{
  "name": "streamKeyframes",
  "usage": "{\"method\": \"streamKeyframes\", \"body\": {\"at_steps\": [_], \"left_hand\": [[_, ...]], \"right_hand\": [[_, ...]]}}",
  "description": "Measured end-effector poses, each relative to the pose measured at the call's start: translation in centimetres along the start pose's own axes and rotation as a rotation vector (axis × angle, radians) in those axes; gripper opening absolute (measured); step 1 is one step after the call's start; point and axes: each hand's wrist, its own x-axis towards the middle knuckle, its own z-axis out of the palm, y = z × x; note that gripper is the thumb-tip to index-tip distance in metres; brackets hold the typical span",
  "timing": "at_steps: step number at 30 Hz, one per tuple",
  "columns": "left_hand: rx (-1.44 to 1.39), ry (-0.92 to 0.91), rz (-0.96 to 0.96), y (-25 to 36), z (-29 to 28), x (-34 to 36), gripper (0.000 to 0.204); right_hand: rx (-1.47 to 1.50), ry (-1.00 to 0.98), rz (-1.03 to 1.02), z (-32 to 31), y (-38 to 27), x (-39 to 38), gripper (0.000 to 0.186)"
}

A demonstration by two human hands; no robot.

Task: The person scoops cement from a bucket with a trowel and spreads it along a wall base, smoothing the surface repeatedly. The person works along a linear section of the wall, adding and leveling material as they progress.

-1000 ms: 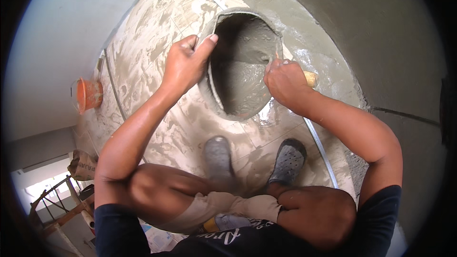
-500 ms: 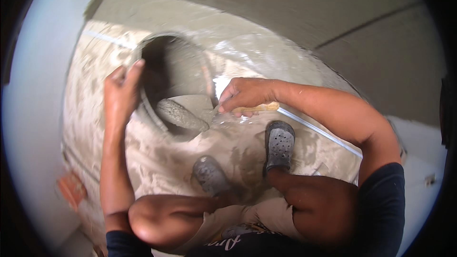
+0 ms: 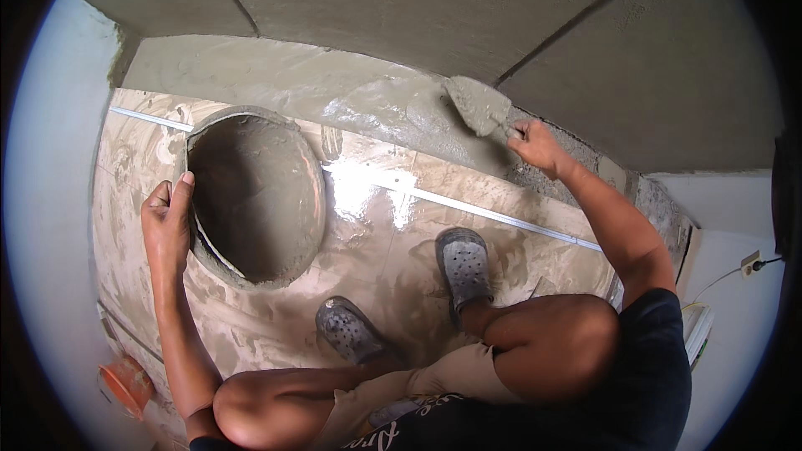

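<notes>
My left hand [image 3: 167,215] is closed on the left rim of a round, mortar-smeared bucket [image 3: 313,192], which leans toward me with its mouth showing. The inside is coated in grey, and its left part lies in shadow. Out to the far right, my right hand [image 3: 537,149] grips a trowel by its handle. The trowel blade [image 3: 479,106] is covered in grey mortar and is over the wet mortar strip [image 3: 276,63] along the foot of the wall. Whether the blade touches that strip I cannot tell.
A grey wall [image 3: 359,8] with dark grooves rises beyond the strip. A thin pale edging strip [image 3: 501,214] crosses the smeared floor [image 3: 401,276]. My clogs [image 3: 464,266] stand nearby. An orange container [image 3: 127,386] lies at lower left; a plugged socket [image 3: 750,265] is at right.
My right hand has lifted the trowel out of the bucket's mouth and carried it right and away, over the wet strip. My left hand still holds the rim.
</notes>
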Motion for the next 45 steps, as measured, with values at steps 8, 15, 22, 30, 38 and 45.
{"method": "streamKeyframes", "body": {"at_steps": [8,15,22,30,38,45], "left_hand": [[0.006,0.024,-0.033,-0.7,-0.4,-1.4,0.051],[-0.032,0.074,-0.065,-2.0,-2.0,-1.6,0.047],[0.029,0.091,-0.116,-0.9,-1.9,-1.6,0.045],[0.052,0.113,-0.035,-2.8,-2.8,-0.6,0.047],[-0.144,0.122,-0.109,-4.3,-3.3,0.3,0.04],[-0.173,0.069,-0.151,-7.8,-6.2,1.6,0.037]], "right_hand": [[-0.369,0.214,-0.078,5.8,2.2,1.1,0.034],[-0.205,-0.039,0.12,4.9,1.9,1.2,0.037],[-0.097,0.044,0.214,6.3,6.5,3.2,0.039],[0.17,-0.031,0.237,5.4,7.8,1.2,0.037],[-0.236,0.029,-0.062,6.4,5.4,4.2,0.032],[-0.225,-0.022,-0.113,6.3,3.9,9.8,0.037]]}}
